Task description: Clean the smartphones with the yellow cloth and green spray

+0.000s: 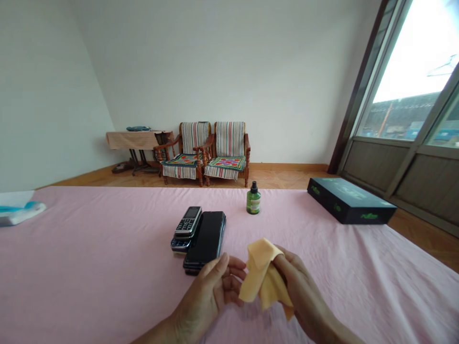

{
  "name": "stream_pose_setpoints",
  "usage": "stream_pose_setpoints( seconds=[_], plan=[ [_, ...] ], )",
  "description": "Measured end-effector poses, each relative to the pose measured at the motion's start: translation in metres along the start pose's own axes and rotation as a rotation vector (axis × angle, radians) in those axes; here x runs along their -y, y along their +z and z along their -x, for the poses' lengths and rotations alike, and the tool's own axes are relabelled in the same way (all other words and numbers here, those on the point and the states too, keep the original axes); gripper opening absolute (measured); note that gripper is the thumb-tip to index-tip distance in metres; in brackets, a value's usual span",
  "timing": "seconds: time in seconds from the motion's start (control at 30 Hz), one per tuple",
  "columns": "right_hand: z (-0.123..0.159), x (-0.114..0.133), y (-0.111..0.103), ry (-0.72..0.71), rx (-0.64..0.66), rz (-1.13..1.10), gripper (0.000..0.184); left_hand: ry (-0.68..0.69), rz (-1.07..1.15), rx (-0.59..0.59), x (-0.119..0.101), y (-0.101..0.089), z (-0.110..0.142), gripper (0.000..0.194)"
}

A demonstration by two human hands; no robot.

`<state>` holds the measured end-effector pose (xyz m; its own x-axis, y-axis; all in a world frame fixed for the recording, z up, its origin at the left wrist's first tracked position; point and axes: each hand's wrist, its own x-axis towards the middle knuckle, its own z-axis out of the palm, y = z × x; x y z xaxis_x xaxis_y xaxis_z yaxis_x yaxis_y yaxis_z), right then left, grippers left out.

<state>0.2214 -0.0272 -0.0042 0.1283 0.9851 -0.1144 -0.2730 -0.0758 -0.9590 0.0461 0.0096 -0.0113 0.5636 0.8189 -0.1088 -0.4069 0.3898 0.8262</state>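
Note:
My right hand (299, 286) grips a crumpled yellow cloth (263, 267), whose loose folds hang down over the pink sheet. Close to the cloth's left side, my left hand (217, 289) is open, palm turned inward, with loosely bent fingers and nothing visible in it. I cannot tell whether its fingertips touch the cloth. Just beyond the left hand lies a stack of black smartphones (207, 239). Beside that stack, a silver and black keypad phone (189, 220) rests on top of another phone (180, 244).
A small green spray bottle (253, 200) stands upright on the pink sheet (107, 277). A flat black box (351, 198) lies at the right edge, and a white and blue packet (21, 210) at the far left. Two wooden armchairs (225, 148) stand by the wall.

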Motion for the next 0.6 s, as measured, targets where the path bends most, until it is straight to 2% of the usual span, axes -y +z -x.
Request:
stream_pose_setpoints(
  seconds=[0.07,0.1,0.17,0.27,0.37,0.47,0.53,0.6],
  plan=[
    [-0.001,-0.002,0.001,0.111,-0.100,-0.128,0.036,-0.044,-0.046,0.096,0.006,-0.001,0.002,0.057],
    [-0.001,-0.003,0.002,0.168,-0.108,-0.192,0.038,-0.059,-0.102,0.148,0.008,-0.001,0.003,0.056],
    [-0.001,-0.008,0.008,0.251,-0.065,-0.322,0.039,-0.047,-0.221,0.241,0.014,0.000,0.005,0.054],
    [0.002,-0.018,0.016,0.244,-0.003,-0.369,0.045,0.048,-0.322,0.300,0.021,0.003,0.008,0.064],
    [0.004,-0.035,0.015,0.134,-0.009,-0.220,0.054,0.114,-0.439,0.181,0.023,0.002,0.008,0.061],
    [0.004,-0.052,0.003,0.049,-0.072,-0.119,0.051,0.148,-0.543,0.026,0.024,-0.004,0.007,0.059],
    [0.004,-0.060,-0.006,0.023,-0.092,-0.079,0.047,0.154,-0.534,-0.027,0.026,-0.008,0.004,0.066],
    [0.004,-0.065,-0.009,0.058,-0.068,-0.067,0.044,0.152,-0.489,-0.055,0.027,-0.012,0.002,0.073]
  ],
)
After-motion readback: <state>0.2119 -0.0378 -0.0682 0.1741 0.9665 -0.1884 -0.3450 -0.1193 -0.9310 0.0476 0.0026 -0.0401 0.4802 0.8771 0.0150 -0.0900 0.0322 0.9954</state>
